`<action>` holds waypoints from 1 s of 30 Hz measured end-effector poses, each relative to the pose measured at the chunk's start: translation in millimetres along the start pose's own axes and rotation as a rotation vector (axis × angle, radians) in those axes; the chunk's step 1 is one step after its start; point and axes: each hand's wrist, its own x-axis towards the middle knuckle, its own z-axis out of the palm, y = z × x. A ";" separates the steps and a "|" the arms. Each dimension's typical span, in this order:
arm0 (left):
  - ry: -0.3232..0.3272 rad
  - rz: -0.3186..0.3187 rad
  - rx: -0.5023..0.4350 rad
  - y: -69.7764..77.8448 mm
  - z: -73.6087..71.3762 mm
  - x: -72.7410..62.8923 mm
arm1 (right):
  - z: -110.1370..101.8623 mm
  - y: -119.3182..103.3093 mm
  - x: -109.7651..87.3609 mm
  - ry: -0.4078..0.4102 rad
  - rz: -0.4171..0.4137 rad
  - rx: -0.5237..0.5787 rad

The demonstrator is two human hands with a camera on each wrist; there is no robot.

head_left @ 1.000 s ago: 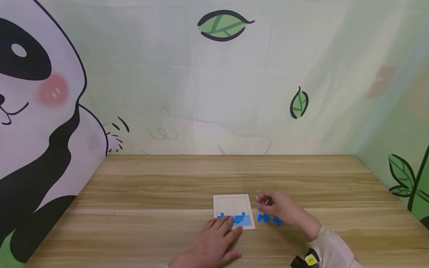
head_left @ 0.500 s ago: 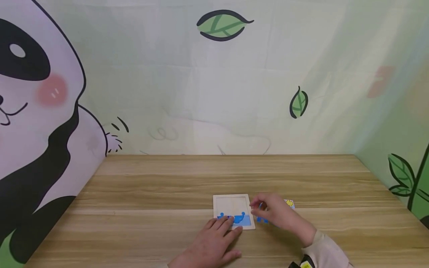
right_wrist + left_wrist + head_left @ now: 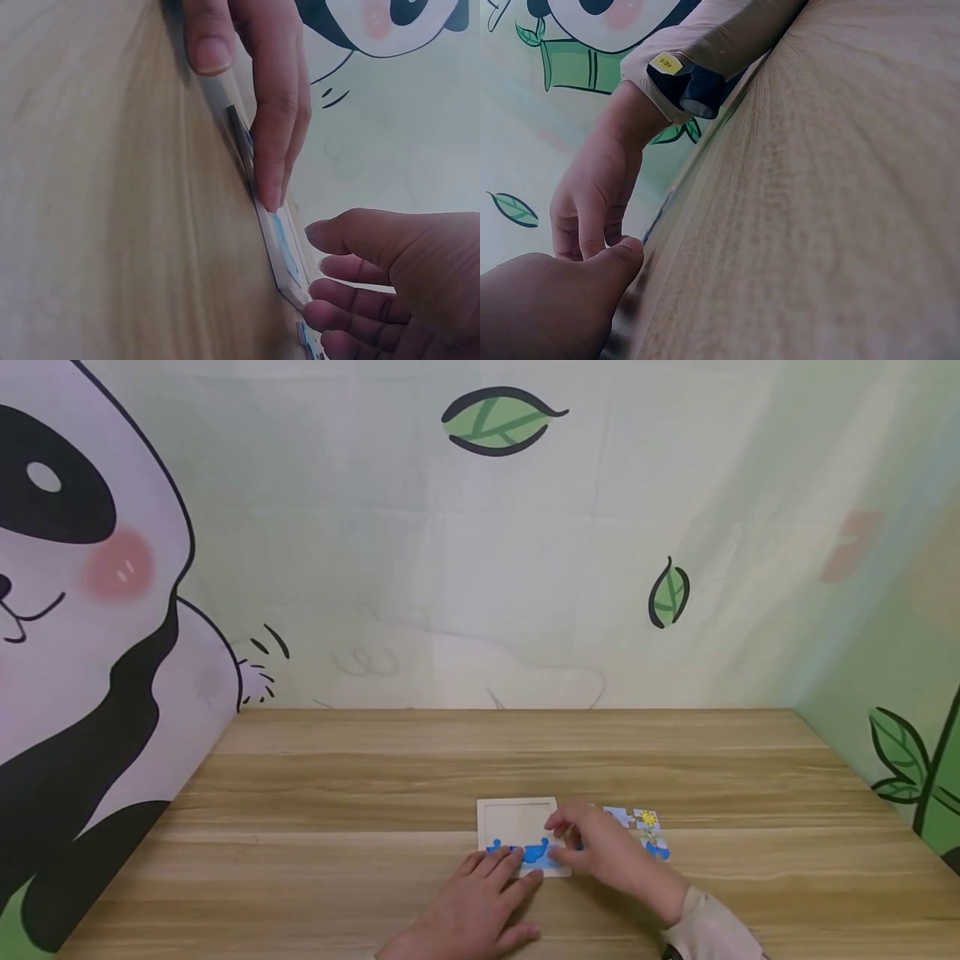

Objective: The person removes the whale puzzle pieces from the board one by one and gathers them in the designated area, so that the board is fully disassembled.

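Note:
A wooden jigsaw tray with a pale rim lies on the table, its lower part filled in blue. My left hand rests on its near left edge, fingers fairly straight and the thumb spread to the side. Over the right edge hovers my right hand. Its thumb and index fingertips are apart in the head view, and no piece shows between them. In the right wrist view the right hand has loosely bent fingers beside the tray. Several jigsaw pieces lie beyond it, partly hidden by the hand.
The wood-grain table meets a printed cloth backdrop at the back and sides. One more jigsaw piece shows low in the right wrist view. A wrist camera sits at the right sleeve.
My right hand has moved left from above the loose pieces to the tray's right edge, uncovering pieces to its right. The left hand has stayed in place.

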 end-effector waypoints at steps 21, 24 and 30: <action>0.071 0.016 0.014 0.9 2.2 -0.5 | 9.9 -1.1 0.0 0.012 -0.001 -0.176; 0.071 0.018 0.013 1.0 2.4 -0.5 | 9.9 -1.2 -0.2 0.011 -0.001 -0.174; 0.086 0.021 0.025 1.3 3.4 -1.2 | 10.0 -2.5 0.0 0.002 -0.003 -0.148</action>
